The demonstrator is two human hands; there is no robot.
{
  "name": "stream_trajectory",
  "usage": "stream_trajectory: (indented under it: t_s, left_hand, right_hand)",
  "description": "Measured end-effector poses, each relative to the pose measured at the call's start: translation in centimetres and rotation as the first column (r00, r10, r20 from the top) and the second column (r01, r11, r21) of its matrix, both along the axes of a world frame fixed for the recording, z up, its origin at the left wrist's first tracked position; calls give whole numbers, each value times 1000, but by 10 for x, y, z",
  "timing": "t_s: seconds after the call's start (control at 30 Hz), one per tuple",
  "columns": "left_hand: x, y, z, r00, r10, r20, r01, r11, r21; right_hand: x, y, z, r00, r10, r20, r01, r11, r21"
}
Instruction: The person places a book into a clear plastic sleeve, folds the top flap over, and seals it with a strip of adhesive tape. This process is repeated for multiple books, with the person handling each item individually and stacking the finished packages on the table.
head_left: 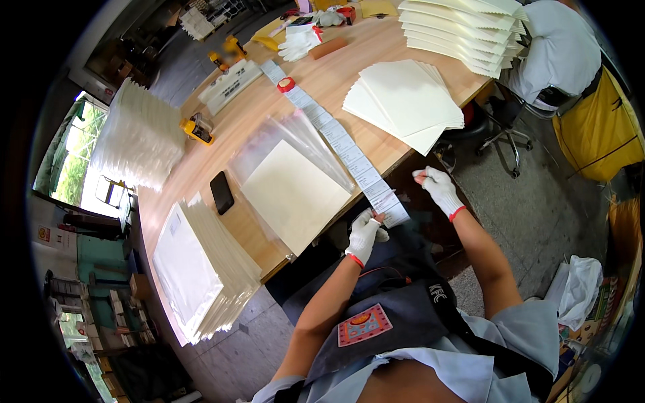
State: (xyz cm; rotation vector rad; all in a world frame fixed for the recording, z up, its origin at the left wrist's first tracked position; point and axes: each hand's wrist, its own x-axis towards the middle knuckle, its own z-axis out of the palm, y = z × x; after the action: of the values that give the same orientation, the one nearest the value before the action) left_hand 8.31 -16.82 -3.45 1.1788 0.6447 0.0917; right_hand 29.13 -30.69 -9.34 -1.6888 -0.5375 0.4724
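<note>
My left hand [363, 236], in a white knit glove with bare fingertips, pinches the near end of a long strip of printed labels [346, 149]. The strip runs diagonally across the table and hangs over its front edge. My right hand [441, 191], gloved the same way, is raised off the table's edge to the right of the strip. Its fingertips are pressed together; whatever they hold is too small to make out. Just left of the strip, a cream sheet [295, 195] lies on clear plastic sleeves [306, 138]. A roll of red tape [286, 84] rests on the strip's far part.
Fanned cream sheets [406, 101] lie at right, before a tall stack [463, 30]. Plastic-wrapped stacks [185, 262] stand at left, near a black phone [222, 193] and a yellow bottle [197, 129]. Someone in light clothing [561, 50] sits at the far right.
</note>
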Motion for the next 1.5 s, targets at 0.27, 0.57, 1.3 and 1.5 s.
stream_trajectory:
  t_s: [0.27,0.57,1.3,1.5]
  left_hand:
    - [-4,2,-12,999,-10,-41,10,1000,-8]
    - [-5,3,-5,999,-3,-33,4,999,50]
    - [-2,9,-4,986,167,-18,-166,952,-257]
    - [7,7,4,993,114,-8,-112,958,-264]
  right_hand:
    - [-41,18,39,950,163,265,-140,985,-104]
    - [-24,15,30,992,107,-69,-107,994,-1]
    - [-48,-24,62,793,374,481,-185,900,-395]
    - [-71,-5,76,920,326,218,-327,944,-32]
